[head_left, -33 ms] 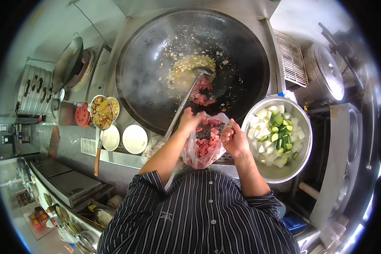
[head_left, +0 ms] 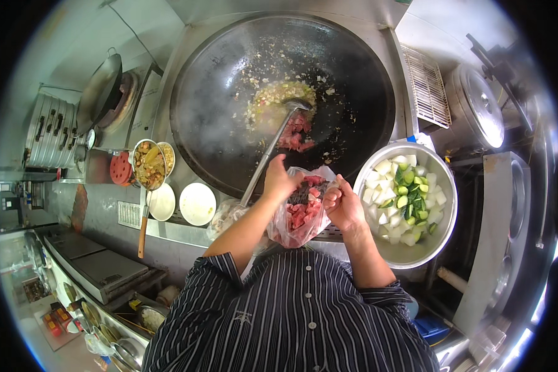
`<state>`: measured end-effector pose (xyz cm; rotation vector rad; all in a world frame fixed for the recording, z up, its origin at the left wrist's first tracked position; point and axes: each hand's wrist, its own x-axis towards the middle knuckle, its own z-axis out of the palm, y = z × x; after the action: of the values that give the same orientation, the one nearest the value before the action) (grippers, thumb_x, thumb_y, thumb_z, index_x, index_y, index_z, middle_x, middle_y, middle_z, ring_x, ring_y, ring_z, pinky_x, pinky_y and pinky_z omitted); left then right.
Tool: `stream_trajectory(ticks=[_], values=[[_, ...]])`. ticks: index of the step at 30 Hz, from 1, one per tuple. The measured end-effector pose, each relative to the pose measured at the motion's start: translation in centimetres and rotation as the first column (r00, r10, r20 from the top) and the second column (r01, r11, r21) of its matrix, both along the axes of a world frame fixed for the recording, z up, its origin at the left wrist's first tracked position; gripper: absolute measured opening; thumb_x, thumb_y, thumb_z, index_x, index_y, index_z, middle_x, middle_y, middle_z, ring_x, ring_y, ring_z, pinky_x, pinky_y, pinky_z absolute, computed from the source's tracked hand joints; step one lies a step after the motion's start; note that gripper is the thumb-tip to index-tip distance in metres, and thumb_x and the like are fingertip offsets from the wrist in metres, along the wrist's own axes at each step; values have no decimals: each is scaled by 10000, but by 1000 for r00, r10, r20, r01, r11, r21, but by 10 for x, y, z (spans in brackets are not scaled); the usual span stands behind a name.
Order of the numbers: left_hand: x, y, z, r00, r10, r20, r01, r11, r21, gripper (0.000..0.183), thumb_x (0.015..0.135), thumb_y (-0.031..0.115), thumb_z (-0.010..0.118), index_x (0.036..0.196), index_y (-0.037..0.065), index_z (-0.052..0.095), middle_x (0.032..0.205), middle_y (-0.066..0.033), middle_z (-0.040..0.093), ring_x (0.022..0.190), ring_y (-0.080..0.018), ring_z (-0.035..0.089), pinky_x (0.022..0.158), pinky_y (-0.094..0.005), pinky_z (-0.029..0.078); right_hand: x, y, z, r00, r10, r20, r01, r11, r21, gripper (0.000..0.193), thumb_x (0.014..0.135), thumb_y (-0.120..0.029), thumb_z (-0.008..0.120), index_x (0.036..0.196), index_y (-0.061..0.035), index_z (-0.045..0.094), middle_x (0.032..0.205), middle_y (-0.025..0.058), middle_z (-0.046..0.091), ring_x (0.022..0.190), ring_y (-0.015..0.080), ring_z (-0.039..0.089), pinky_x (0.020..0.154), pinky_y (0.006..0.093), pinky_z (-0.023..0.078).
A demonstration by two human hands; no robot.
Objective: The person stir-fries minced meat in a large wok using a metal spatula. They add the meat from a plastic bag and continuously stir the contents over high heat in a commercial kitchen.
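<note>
A clear plastic bag (head_left: 279, 226) of raw red meat pieces (head_left: 304, 214) is in front of me at the wok's near edge. My right hand (head_left: 345, 203) is closed on the right side of the bag's mouth. At the left of the mouth, my left hand (head_left: 283, 183) is open, thumb raised apart from the fingers, whose tips reach the bag's opening. In the big dark wok (head_left: 211, 118), chopped bits (head_left: 266, 108) sit in oil beside a heap of meat. A long-handled ladle (head_left: 273, 144) rests with its bowl among them, its handle passing left of my left hand.
Right of the wok stands a steel bowl (head_left: 449, 223) of white chunks and green pieces. To the left are two white plates (head_left: 197, 204), a strainer (head_left: 149, 166) with browned seasonings, and a second clear bag (head_left: 224, 217). Steam rises over the wok's left side.
My left hand has shifted slightly and its thumb has spread away from the fingers. The right hand, the bag and the ladle look unchanged.
</note>
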<state>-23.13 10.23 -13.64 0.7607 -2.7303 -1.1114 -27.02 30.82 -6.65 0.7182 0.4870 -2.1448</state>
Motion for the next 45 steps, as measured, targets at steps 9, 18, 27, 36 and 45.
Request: stream_trajectory(ticks=[9,18,27,36,45], values=[[-47,64,-20,925,-209,316,196,978,72,420,887,303,630,1048,-80,570,996,-295,689,987,-401,699,856,-457,554,0,-12,-21,996,92,12,-92,993,78,214,1045,-224,519,876,-92,515,668,2,484,595,145,500,555,277,449],[-63,54,-62,934,-149,324,152,988,14,234,867,122,610,1050,-22,626,854,-188,723,861,-324,739,743,-452,597,2,-13,-20,997,70,-15,-66,984,168,197,1020,-177,552,851,-96,491,676,-11,462,596,131,497,552,264,438],[-64,-57,-10,947,295,125,-51,-247,968,341,1014,386,553,1063,62,648,927,-25,648,768,-159,626,781,-400,607,-4,-3,-15,1000,4,-2,-4,997,75,154,1029,-197,532,948,-66,518,659,-48,437,587,94,459,550,238,410],[32,17,50,808,-589,10,589,807,-36,318,842,251,731,1039,19,641,1000,-160,691,993,-300,684,853,-390,554,10,11,13,995,84,-47,-77,989,129,136,1019,-227,572,918,-146,530,665,-46,426,604,104,424,536,230,369],[43,80,45,597,-795,105,793,565,-229,419,811,232,684,1182,52,612,1301,-164,555,1109,-356,561,928,-450,510,45,14,40,973,206,-103,-167,938,303,159,1022,-202,568,903,-111,513,655,-26,383,582,113,410,510,240,376]])
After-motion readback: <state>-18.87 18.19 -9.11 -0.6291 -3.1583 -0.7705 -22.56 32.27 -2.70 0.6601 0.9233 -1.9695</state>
